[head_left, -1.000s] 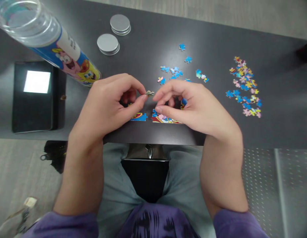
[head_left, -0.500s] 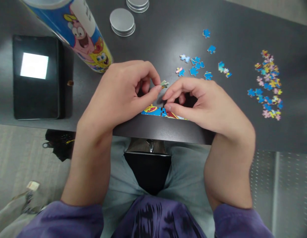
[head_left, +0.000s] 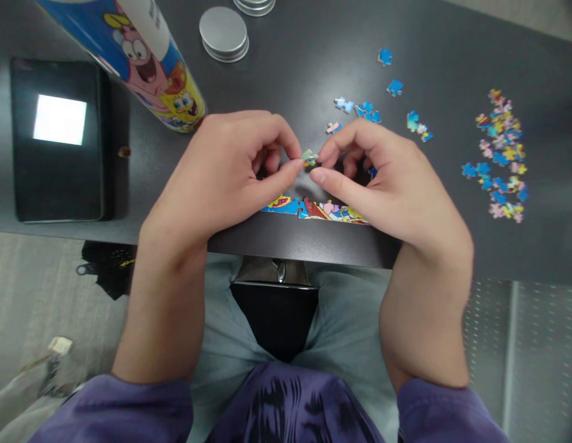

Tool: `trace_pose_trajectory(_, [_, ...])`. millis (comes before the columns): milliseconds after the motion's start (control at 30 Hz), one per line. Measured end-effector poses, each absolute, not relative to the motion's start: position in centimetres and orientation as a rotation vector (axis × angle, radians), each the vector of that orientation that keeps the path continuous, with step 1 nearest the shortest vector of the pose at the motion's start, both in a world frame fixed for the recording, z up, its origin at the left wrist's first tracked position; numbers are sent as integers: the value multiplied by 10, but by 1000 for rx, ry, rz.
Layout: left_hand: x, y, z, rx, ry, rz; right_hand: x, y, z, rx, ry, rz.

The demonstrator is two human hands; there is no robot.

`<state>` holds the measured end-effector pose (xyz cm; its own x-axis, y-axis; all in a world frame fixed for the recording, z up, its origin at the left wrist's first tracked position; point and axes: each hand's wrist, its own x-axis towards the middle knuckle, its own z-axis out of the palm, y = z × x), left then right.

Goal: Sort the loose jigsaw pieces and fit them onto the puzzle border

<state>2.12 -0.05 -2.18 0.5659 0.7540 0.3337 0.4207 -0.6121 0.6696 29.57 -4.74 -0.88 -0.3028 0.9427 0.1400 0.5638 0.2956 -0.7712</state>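
A small green and yellow puzzle piece [head_left: 309,157] is pinched between the thumb and index finger of my left hand [head_left: 240,169], raised a little above the table. From the other side, the thumb and index fingertips of my right hand [head_left: 382,175] meet the right end of that same piece. Below the hands, near the table's front edge, lies a strip of joined puzzle pieces [head_left: 332,211] with a colourful cartoon print. A blue and yellow section [head_left: 281,205] is at its left, with a narrow dark seam between the two. Both outer ends are partly covered by my hands.
Loose blue pieces [head_left: 368,112] lie beyond my right hand. A larger pile of mixed pieces [head_left: 500,157] is at the right. On the left stand a tall cartoon-printed canister [head_left: 152,67] and a black tablet-like device [head_left: 59,178]. Round silver tins [head_left: 224,31] sit at the back.
My right hand has risen off the strip to the raised piece, uncovering more of the strip's right section. My left hand still pinches the piece, nearly unmoved.
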Motion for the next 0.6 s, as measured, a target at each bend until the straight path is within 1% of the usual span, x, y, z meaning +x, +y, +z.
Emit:
trace_pose_trajectory(133, [22, -2, -22, 2240, 928, 833, 297, -46, -11, -1297, -2035, 678])
trace_pose_trajectory(267, [21, -4, -18, 2211, 987, 803, 300, -44, -14, -1391, -2020, 661])
trace_pose_trajectory(433, [21, -6, -11, 2221, 782, 745, 302, -42, -16, -1463, -1988, 557])
trace_pose_trajectory(600, [21, -5, -13, 2306, 775, 640, 307, -42, -9, -1507, -1950, 544])
